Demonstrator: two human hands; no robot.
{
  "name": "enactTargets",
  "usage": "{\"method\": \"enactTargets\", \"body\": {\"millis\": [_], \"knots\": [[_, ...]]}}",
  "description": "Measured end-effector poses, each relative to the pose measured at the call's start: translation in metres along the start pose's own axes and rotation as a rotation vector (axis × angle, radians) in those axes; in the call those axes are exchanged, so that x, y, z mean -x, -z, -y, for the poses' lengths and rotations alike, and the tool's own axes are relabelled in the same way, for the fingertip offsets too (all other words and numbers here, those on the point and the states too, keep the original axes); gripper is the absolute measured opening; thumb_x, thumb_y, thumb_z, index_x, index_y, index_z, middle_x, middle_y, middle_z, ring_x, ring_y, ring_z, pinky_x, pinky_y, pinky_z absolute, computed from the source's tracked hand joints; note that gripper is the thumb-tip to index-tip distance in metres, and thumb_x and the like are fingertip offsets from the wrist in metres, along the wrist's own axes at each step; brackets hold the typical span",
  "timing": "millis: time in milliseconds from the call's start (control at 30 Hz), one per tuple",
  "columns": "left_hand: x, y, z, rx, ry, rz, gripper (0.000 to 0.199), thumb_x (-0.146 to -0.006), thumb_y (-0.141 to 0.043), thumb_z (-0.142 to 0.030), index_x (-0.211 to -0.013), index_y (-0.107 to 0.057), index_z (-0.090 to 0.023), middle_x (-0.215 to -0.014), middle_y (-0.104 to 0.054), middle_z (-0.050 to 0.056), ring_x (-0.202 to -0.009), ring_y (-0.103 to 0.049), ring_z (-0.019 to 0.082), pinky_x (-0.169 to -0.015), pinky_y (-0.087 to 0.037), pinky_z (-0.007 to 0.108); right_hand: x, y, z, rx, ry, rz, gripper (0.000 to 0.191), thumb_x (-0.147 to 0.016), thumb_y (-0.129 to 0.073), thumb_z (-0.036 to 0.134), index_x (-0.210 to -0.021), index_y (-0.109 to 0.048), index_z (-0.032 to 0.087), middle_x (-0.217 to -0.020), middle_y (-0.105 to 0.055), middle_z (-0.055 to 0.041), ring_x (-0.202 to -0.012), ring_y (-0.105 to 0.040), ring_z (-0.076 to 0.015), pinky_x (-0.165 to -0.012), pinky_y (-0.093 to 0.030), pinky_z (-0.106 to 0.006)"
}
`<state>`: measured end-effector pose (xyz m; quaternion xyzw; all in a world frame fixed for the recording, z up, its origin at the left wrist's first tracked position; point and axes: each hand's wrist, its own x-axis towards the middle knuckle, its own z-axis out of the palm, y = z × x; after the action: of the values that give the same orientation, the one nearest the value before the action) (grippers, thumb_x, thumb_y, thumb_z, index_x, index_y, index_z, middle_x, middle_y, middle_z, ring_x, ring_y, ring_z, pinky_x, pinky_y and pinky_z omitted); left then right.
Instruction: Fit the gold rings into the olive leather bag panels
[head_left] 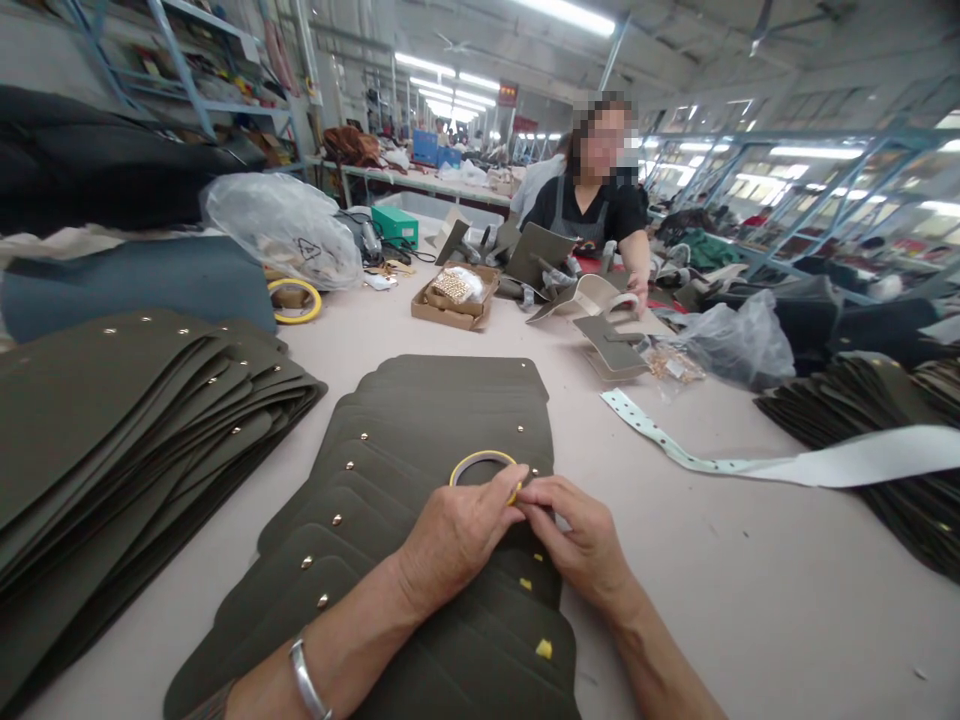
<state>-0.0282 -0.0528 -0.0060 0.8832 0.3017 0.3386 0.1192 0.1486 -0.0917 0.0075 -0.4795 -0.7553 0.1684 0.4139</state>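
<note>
My left hand (457, 530) is closed on a thin roll of yellow tape (471, 460), held above a fanned stack of dark olive leather-like panels (442, 400). Close against it, the fingertips of my right hand (577, 530) pinch at the edge of the roll, where a bit of yellow tape shows; the exact grip is partly hidden. Gold-coloured studs dot both sides of the panels. Small yellow tape pieces (544, 649) stick to the right side of the nearer panels.
More olive panels (150, 400) are piled at the left, with another yellow tape roll (296, 302) behind. A cardboard box (454, 300) of gold-coloured parts stands farther back. Across the table a person (592, 200) handles leather-like pieces. A pale strip (825, 462) lies at the right.
</note>
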Motion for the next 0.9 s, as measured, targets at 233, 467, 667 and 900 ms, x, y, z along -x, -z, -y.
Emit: {"method": "enactTargets", "body": {"millis": [233,467,667,900], "knots": [[0.000,0.001,-0.001,0.008,0.024,0.110,0.017,-0.097,-0.041,-0.021,-0.111,-0.050,-0.020,-0.093,-0.068,0.002,-0.079,-0.066,0.016,-0.071,-0.052,0.027,0.005,-0.007,-0.002,0.124,-0.038,-0.045,0.013,-0.086,-0.049,0.015,-0.081,-0.060,0.020,-0.073,-0.064,-0.0015,-0.064,-0.059,-0.0127,-0.061,-0.046,-0.024],[-0.005,0.004,-0.002,-0.126,0.068,0.131,0.019,-0.096,-0.040,-0.020,-0.086,-0.057,-0.021,-0.073,-0.059,-0.001,-0.065,-0.058,0.013,-0.055,-0.043,0.022,0.007,-0.011,0.003,0.160,-0.120,-0.102,0.014,-0.082,-0.050,0.018,-0.077,-0.062,0.021,-0.068,-0.064,-0.0008,-0.060,-0.059,-0.0131,-0.058,-0.046,-0.024],[-0.005,0.003,-0.014,-0.129,-0.050,0.002,0.028,-0.096,-0.036,-0.018,-0.075,-0.054,-0.019,-0.069,-0.055,0.001,-0.060,-0.052,0.013,-0.056,-0.041,0.023,0.002,-0.011,-0.005,-0.231,-0.544,-0.186,0.019,-0.081,-0.058,0.035,-0.072,-0.062,0.019,-0.053,-0.061,0.0013,-0.047,-0.058,-0.0133,-0.046,-0.047,-0.022],[-0.007,-0.003,-0.011,-0.267,0.094,0.228,0.012,-0.093,-0.047,-0.017,-0.086,-0.056,-0.019,-0.082,-0.061,0.002,-0.076,-0.057,0.017,-0.063,-0.046,0.026,-0.002,-0.002,-0.036,-0.323,-0.697,-0.219,0.038,-0.072,-0.068,0.051,-0.080,-0.068,0.014,-0.059,-0.062,-0.0006,-0.047,-0.058,-0.0130,-0.047,-0.052,-0.025]]}}
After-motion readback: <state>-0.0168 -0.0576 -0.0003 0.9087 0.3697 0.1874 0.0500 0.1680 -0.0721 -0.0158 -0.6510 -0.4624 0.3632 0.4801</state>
